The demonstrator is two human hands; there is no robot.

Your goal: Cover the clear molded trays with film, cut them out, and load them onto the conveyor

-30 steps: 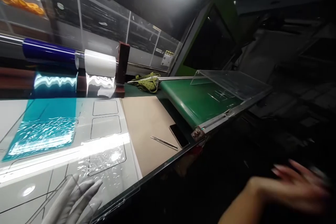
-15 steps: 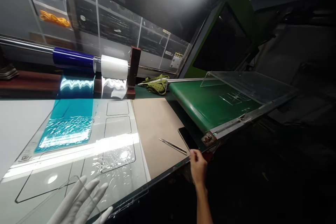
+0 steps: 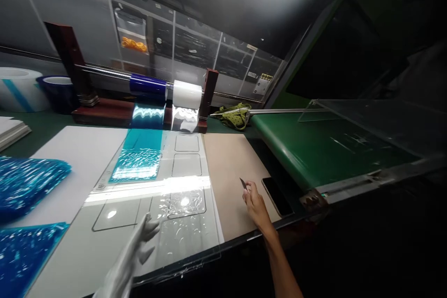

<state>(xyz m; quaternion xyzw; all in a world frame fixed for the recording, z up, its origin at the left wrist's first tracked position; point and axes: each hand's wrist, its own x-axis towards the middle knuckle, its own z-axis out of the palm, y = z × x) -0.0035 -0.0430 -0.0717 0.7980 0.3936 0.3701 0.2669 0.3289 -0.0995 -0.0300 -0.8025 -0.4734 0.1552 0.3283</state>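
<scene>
My left hand (image 3: 131, 251), in a white glove, is over the near part of a clear-covered sheet (image 3: 120, 247) printed with black rounded outlines. Its fingers are apart and nothing shows in them. My bare right hand (image 3: 257, 207) is closed around a slim craft knife (image 3: 243, 183), whose dark pointed end sticks out past the fingertips toward the back left. Beneath this hand lies a brown board (image 3: 226, 163). A phone (image 3: 277, 197) rests just to the right of it. Teal film (image 3: 141, 149) comes down from a blue roll (image 3: 148, 87) onto the printed sheet.
A white roll (image 3: 187, 94) shares the rod with the blue one on a wooden stand (image 3: 104, 118). Blue film-wrapped stacks (image 3: 31, 186) lie at left, loose rolls (image 3: 24, 88) behind. At right is a green conveyor belt (image 3: 296, 149) with a clear cover (image 3: 366, 121).
My right hand has moved from the table's front edge onto the brown board and taken up the knife lying there. The view has swung left, bringing the blue stacks into sight.
</scene>
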